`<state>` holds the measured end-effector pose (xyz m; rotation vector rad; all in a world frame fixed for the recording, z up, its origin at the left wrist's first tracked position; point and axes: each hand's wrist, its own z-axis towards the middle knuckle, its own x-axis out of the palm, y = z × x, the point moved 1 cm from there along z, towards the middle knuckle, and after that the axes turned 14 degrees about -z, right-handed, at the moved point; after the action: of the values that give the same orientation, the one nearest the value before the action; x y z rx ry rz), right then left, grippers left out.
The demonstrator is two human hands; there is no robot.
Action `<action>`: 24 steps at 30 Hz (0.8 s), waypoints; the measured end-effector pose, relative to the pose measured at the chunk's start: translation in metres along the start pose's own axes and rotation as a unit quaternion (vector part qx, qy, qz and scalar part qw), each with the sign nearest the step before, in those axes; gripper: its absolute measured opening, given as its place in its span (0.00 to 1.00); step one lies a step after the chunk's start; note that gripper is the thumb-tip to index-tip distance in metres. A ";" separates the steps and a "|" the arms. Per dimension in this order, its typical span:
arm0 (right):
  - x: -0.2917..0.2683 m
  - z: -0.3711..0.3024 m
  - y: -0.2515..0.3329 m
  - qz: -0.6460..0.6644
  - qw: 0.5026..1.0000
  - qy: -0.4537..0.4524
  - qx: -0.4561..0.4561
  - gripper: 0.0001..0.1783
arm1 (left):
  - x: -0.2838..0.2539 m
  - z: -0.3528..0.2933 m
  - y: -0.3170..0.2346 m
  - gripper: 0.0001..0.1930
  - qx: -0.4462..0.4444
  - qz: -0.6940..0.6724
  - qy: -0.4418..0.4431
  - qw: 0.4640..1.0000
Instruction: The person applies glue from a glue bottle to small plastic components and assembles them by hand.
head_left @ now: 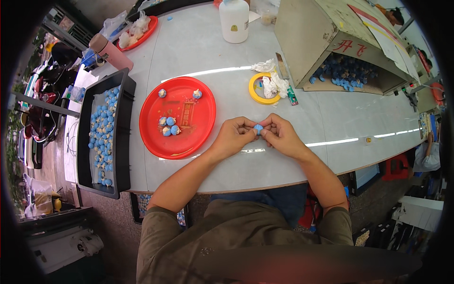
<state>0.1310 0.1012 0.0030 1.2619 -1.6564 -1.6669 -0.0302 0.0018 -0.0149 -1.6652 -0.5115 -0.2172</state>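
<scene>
Between the fingertips of both hands is a small blue piece (258,128), held just above the grey table near its front edge. My left hand (235,136) pinches it from the left, and my right hand (282,135) grips its other side. The fingers cover most of it, so its full shape cannot be seen. To the left of my hands lies a round red tray (202,135). Several small blue and cream ball-shaped pieces (171,121) rest on it, most grouped low in the middle, two farther up.
A black crate (124,142) with many blue and cream pieces stands at the left. An open metal box (302,38) holding blue parts is at the back right. Yellow ring (253,90) with crumpled tissue, white bottle (234,23) and pink flask (116,56) stand farther back.
</scene>
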 end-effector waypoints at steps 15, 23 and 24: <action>-0.009 0.000 0.003 0.058 0.996 0.025 0.066 0.07 | -0.001 0.000 -0.007 0.12 -0.030 -0.027 0.012 0.999; -0.004 -0.001 -0.001 0.041 0.997 0.023 0.065 0.05 | -0.003 0.001 0.004 0.11 -0.012 0.030 0.004 0.999; -0.003 -0.002 0.000 0.039 0.997 0.020 0.067 0.05 | -0.002 0.000 0.005 0.11 -0.001 0.030 -0.001 1.000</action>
<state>0.1340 0.1032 0.0039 1.2687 -1.7949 -1.4964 -0.0293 0.0011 -0.0204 -1.6809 -0.4627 -0.1727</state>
